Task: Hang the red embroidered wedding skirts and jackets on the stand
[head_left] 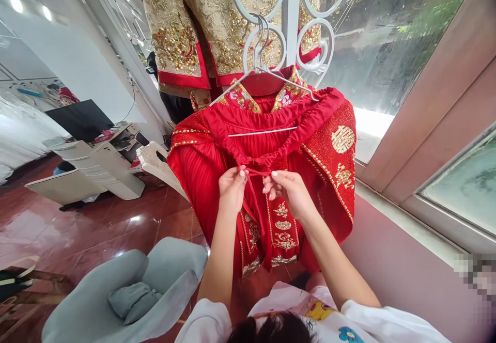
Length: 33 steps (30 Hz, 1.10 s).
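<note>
A red skirt with gold embroidery hangs in front of me, its gathered waistband spread around a white wire hanger. My left hand pinches a thin red drawstring at the front of the waistband. Just to the right, my right hand has thumb and finger closed on the same drawstring. A short stretch of string runs between the hands, and loose ends hang below. Behind the skirt shows the embroidered collar of a red garment.
A white scrolled metal rack holds the hangers, with a beige-gold garment behind. Grey armchair at lower left, desk with a monitor farther left. A window frame and ledge lie to the right.
</note>
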### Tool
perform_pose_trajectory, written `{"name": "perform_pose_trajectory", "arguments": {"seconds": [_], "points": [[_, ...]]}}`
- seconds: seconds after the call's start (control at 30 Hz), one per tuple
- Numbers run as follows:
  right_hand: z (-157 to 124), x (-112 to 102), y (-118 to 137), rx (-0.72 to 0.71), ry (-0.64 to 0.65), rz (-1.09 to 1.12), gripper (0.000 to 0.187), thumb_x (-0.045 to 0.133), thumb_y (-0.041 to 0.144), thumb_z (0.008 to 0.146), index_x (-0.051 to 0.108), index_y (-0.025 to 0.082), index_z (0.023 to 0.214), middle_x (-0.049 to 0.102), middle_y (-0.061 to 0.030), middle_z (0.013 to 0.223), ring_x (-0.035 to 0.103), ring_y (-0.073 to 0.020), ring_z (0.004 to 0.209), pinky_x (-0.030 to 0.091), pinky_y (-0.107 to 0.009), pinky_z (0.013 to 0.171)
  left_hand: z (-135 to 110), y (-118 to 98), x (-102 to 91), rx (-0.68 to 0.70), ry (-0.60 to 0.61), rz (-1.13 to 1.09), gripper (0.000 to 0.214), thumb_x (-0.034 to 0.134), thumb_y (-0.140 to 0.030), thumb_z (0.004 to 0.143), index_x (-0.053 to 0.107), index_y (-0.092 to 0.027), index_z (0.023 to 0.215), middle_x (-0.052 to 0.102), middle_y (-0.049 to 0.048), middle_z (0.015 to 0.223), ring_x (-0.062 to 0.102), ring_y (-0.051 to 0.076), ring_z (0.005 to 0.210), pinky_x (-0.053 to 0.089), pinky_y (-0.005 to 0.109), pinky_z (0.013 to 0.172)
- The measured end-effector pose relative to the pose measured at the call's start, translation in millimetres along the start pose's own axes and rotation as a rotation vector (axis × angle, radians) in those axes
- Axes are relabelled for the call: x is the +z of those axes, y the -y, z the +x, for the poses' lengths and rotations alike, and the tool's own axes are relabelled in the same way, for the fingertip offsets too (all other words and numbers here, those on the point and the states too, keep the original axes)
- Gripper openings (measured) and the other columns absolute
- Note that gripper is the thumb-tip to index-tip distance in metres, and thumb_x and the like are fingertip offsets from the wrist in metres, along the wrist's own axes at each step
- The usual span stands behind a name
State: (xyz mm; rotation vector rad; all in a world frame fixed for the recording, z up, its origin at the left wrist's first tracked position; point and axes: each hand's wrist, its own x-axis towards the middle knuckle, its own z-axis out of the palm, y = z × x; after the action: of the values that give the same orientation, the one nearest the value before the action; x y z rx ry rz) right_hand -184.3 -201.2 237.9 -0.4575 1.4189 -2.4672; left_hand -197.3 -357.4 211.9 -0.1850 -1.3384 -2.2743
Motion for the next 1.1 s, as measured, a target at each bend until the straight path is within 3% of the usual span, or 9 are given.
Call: {"name": "perform_pose_trajectory", "arguments": {"seconds": [0.17, 0.3, 0.63, 0.7, 0.77, 0.87, 0.93, 1.0, 1.1], "points": [[-4.7, -3.6, 0.8, -0.033, -0.033, -0.158, 0.025, 0.057, 0.032, 0.072, 0.060, 0.014, 0.054, 0.054, 0.0004, 0.044, 0.045, -0.0068, 0.038, 0.035, -0.019, 0.042, 3.7, -15.6, 2.8, -0.021, 0.036, 0.119, 0.032, 0.089, -0.029, 0.047, 0.069, -0.016, 0.068, 0.068, -0.0011, 0.067, 0.060, 0.007, 0.059, 0.050, 0.019, 0.063], [-4.7, -9.8, 2.4, -0.047, -0.077, -0.206, 0.024, 0.056, 0.032, 0.072, 0.060, 0.014, 0.056, 0.055, 0.0002, 0.047, 0.045, -0.0069, 0.040, 0.034, -0.019, 0.044, 3.5, -16.7, -1.0, 0.138, 0.032, 0.486, 0.020, 0.082, -0.031, 0.058, 0.071, -0.016, 0.067, 0.070, 0.0019, 0.066, 0.062, 0.012, 0.058, 0.051, 0.024, 0.060], [-3.7, -16.3, 3.2, -0.065, -0.111, -0.174, 0.024, 0.057, 0.033, 0.072, 0.061, 0.014, 0.057, 0.056, -0.0007, 0.049, 0.046, -0.0075, 0.041, 0.032, -0.020, 0.045, -15.2, -32.7, -2.1, 0.383, 0.339, 1.132, 0.007, 0.058, -0.020, 0.081, 0.061, -0.019, 0.076, 0.061, 0.0023, 0.077, 0.055, 0.016, 0.076, 0.045, 0.030, 0.074], [-2.6, -16.1, 0.8, -0.071, -0.119, -0.150, 0.024, 0.057, 0.032, 0.072, 0.061, 0.014, 0.057, 0.056, -0.0003, 0.048, 0.046, -0.0075, 0.041, 0.032, -0.021, 0.045, -19.1, -32.6, -1.2, 0.341, 0.403, 1.055, 0.009, 0.054, -0.020, 0.084, 0.057, -0.019, 0.075, 0.059, 0.0033, 0.083, 0.054, 0.017, 0.083, 0.044, 0.031, 0.079], [-0.9, -16.4, -1.7, -0.082, -0.143, -0.130, 0.023, 0.058, 0.031, 0.071, 0.061, 0.014, 0.057, 0.055, 0.0002, 0.048, 0.045, -0.0074, 0.041, 0.032, -0.021, 0.044, -21.1, -30.3, -0.3, 0.295, 0.370, 0.752, 0.010, 0.052, -0.026, 0.085, 0.055, -0.020, 0.077, 0.059, 0.0046, 0.092, 0.055, 0.017, 0.088, 0.045, 0.031, 0.080], [1.1, -15.5, -5.3, -0.079, -0.121, -0.127, 0.023, 0.058, 0.031, 0.072, 0.061, 0.014, 0.056, 0.055, 0.0003, 0.047, 0.045, -0.0072, 0.040, 0.031, -0.021, 0.044, -20.7, -29.0, 3.6, 0.171, 0.172, 0.127, 0.016, 0.056, -0.036, 0.082, 0.052, -0.022, 0.077, 0.056, 0.0012, 0.088, 0.057, 0.015, 0.087, 0.049, 0.027, 0.076], [1.3, -13.8, -6.8, -0.065, -0.111, -0.108, 0.023, 0.058, 0.032, 0.072, 0.060, 0.015, 0.056, 0.054, 0.0005, 0.047, 0.044, -0.0075, 0.040, 0.031, -0.021, 0.044, -19.6, -31.1, 8.1, 0.064, 0.072, -0.136, 0.019, 0.060, -0.035, 0.077, 0.049, -0.021, 0.073, 0.051, -0.0014, 0.082, 0.056, 0.012, 0.082, 0.049, 0.023, 0.071], [0.7, -12.1, -6.5, -0.061, -0.131, -0.091, 0.022, 0.058, 0.032, 0.071, 0.060, 0.015, 0.057, 0.054, 0.0008, 0.047, 0.044, -0.0077, 0.040, 0.031, -0.021, 0.044, -19.2, -34.0, 12.0, 0.012, 0.044, -0.226, 0.024, 0.064, -0.031, 0.073, 0.046, -0.019, 0.067, 0.047, -0.0023, 0.077, 0.054, 0.009, 0.075, 0.048, 0.020, 0.068], [-1.1, -11.4, -3.5, -0.084, -0.144, -0.115, 0.022, 0.058, 0.031, 0.071, 0.061, 0.014, 0.058, 0.054, 0.0007, 0.047, 0.044, -0.0072, 0.040, 0.031, -0.021, 0.045, -20.9, -36.8, 13.3, -0.057, 0.124, -0.257, 0.040, 0.065, -0.037, 0.074, 0.036, -0.017, 0.058, 0.035, -0.0042, 0.060, 0.043, 0.007, 0.055, 0.041, 0.019, 0.056]]}}
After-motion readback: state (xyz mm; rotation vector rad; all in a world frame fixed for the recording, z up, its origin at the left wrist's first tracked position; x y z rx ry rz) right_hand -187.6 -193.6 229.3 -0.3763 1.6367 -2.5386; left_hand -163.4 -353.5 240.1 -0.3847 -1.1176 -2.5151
